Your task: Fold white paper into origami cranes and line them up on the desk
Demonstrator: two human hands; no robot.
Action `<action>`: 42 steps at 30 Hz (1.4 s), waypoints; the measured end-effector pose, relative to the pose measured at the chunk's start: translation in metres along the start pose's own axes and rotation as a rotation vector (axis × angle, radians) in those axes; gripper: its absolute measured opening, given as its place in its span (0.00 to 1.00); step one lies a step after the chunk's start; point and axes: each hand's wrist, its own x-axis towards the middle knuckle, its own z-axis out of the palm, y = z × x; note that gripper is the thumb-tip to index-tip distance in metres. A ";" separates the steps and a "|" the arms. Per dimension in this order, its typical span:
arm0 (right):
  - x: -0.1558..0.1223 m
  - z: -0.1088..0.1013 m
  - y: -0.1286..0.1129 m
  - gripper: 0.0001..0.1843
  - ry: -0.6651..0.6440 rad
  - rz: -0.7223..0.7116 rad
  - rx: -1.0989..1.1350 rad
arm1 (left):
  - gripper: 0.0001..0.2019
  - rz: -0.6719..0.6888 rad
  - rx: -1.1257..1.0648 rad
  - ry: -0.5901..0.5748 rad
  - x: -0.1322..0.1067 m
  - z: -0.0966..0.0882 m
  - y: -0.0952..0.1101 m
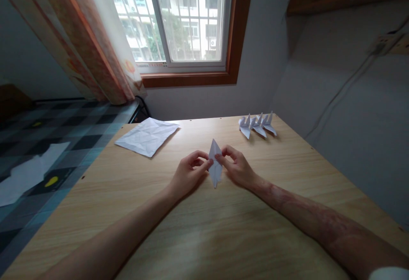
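A white sheet folded into a narrow diamond, the folded paper [215,172], stands upright just above the middle of the table. My left hand [193,165] pinches its left edge between thumb and fingers. On the opposite edge my right hand [236,165] grips it the same way, its thumb lying on the face turned to me. The diamond's points face up and down, and its far side is hidden from view.
Three folded paper cranes [258,125] stand in a row at the table's back right. A creased white sheet [147,137] lies at the back left of the wooden table [204,237]. Beyond the left edge, more white paper [28,173] rests on a checked bed cover [79,133].
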 end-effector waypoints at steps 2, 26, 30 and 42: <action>0.000 0.001 0.000 0.16 0.003 -0.022 0.011 | 0.17 0.011 -0.002 -0.002 0.000 -0.001 0.001; -0.004 0.002 -0.006 0.17 -0.134 -0.057 -0.004 | 0.16 0.112 -0.139 0.121 0.011 -0.007 -0.005; -0.004 0.001 -0.011 0.19 -0.114 -0.051 -0.005 | 0.16 -0.005 -0.191 0.103 0.008 -0.006 0.001; -0.002 -0.001 -0.010 0.13 -0.100 -0.058 0.015 | 0.19 0.023 -0.159 0.070 0.007 -0.005 0.000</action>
